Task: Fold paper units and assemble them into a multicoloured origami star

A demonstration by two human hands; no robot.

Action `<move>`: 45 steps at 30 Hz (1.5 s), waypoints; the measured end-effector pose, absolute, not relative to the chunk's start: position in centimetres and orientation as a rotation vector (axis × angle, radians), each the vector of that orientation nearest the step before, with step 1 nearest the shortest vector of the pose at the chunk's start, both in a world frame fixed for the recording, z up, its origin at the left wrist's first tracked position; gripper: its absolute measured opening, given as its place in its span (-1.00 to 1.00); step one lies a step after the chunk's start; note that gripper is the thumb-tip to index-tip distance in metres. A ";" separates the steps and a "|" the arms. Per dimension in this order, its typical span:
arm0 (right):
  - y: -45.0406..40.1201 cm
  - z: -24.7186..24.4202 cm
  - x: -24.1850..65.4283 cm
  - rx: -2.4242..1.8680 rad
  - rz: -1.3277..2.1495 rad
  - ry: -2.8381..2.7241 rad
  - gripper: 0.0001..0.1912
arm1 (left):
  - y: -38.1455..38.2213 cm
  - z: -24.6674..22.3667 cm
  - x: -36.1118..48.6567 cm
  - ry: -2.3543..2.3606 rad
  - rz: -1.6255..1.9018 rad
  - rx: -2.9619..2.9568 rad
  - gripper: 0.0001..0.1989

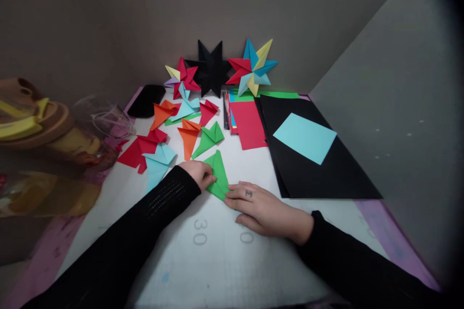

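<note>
A folded green paper piece lies on the white table mat, its tip toward the back. My left hand has its fingers curled in a pinch at the paper's left edge. Stretched out and lying low, the fingers of my right hand touch the paper's lower right corner. Just beyond sit a folded green unit and an orange unit. To the left of my left hand is a light blue folded unit, partly hidden by my sleeve, beside red ones.
A black paper star and two multicoloured stars lean against the back wall. On the right, a light blue sheet rests on black sheets. Red paper lies beside them. A black phone and clear cup stand left.
</note>
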State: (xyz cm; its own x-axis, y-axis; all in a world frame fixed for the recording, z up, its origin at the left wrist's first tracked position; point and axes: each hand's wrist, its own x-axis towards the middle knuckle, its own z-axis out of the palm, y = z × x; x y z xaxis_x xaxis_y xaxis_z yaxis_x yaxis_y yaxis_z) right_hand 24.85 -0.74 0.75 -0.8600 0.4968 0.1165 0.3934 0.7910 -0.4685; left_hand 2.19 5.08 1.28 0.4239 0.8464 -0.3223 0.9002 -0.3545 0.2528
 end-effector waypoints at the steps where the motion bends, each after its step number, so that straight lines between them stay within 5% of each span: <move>1: -0.7 0.7 24.9 -0.691 0.641 -2.748 -0.61 | 5.0 1.4 2.3 1.503 -0.190 2.299 -0.71; 45: -1.1 0.9 25.4 -0.620 0.575 -2.779 -0.75 | 4.5 2.7 3.8 1.753 -0.226 2.164 -0.66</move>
